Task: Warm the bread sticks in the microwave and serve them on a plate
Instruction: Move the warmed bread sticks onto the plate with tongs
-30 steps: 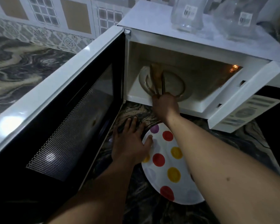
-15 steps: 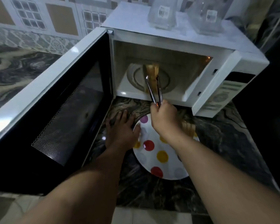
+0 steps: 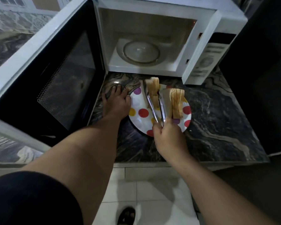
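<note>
A white plate [image 3: 140,122] with coloured dots lies on the dark marble counter in front of the microwave. My right hand [image 3: 168,137] grips metal tongs [image 3: 156,109], which pinch a bundle of pale bread sticks [image 3: 152,89] over the plate's far side. A second bundle of bread sticks [image 3: 177,101] rests on the plate's right part. My left hand [image 3: 116,103] lies flat on the counter, fingers spread, touching the plate's left rim. The white microwave [image 3: 201,51] stands behind with its glass turntable [image 3: 141,51] bare.
The microwave door [image 3: 55,65] swings wide open to the left, close beside my left arm. Dark marble counter [image 3: 217,124] stretches to the right of the plate. The counter's front edge and white floor tiles [image 3: 146,192] lie below.
My right hand drew the tongs with the bread sticks out of the microwave and down over the plate. The turntable is now bare. My left hand stayed by the plate's rim.
</note>
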